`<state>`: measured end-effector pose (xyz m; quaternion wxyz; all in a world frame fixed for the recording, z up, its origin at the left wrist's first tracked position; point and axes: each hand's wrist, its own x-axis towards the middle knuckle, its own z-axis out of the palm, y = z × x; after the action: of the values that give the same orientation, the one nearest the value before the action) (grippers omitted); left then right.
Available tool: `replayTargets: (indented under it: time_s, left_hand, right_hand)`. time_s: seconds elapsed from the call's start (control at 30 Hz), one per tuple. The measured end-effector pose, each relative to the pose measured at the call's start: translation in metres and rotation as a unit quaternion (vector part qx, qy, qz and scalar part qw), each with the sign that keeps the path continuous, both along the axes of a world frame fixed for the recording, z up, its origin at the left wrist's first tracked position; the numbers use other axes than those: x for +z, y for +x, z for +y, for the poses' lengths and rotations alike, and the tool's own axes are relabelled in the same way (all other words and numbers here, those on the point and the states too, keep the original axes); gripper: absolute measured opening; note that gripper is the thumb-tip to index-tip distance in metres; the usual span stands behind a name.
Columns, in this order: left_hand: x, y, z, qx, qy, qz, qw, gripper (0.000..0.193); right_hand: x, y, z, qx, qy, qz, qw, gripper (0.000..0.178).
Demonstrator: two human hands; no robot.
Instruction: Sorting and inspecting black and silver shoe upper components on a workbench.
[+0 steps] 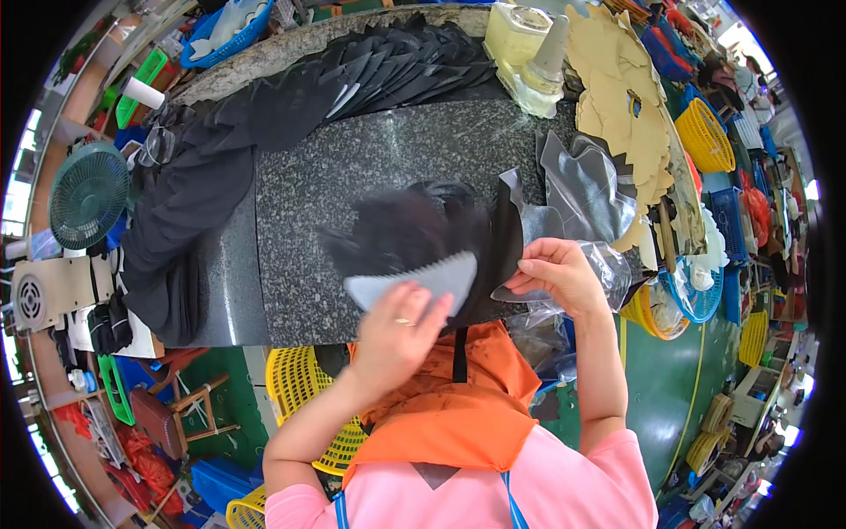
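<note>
My left hand (401, 331), a ring on one finger, grips a pale grey piece with a zigzag edge (454, 278) near the front of the speckled stone worktop (308, 207). Just beyond it is a bunch of black pieces (414, 231), smeared by motion. To the right, my right hand (557, 271) has thumb and fingers pinched on the edge of a black sheet piece (502, 242); part of that sheet is hidden by the fingers. Shiny grey sheet pieces (582, 181) and clear plastic film (608, 269) lie beside the right hand.
Overlapping black pieces (198, 194) line the worktop's left and far sides. A yellowish container (520, 33) and a cone-topped bottle (545, 75) stand at the back right, next to tan sheets (612, 79). A yellow basket (295, 379) sits below the front edge; a green fan (88, 194) is at left.
</note>
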<state>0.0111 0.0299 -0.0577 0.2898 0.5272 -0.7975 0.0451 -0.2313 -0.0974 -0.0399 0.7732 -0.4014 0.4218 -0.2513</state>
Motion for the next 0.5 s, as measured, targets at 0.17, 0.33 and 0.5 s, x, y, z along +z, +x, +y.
replayTargets:
  time_s: [0.17,0.33,0.5]
  left_hand:
    - [0.018,-0.026,-0.006,0.035,0.085,0.152,0.984,0.043]
    - [0.028,-0.026,-0.025,0.032,0.052,0.183,0.981,0.026]
    - [0.048,-0.013,-0.034,-0.002,0.083,0.114,0.990,0.014]
  right_hand:
    - [0.015,0.021,0.018,0.078,-0.019,0.031,0.996,0.013]
    - [0.024,0.050,0.033,0.079,-0.188,0.066,0.977,0.008]
    - [0.021,0.057,0.033,0.102,-0.435,0.116,0.887,0.007]
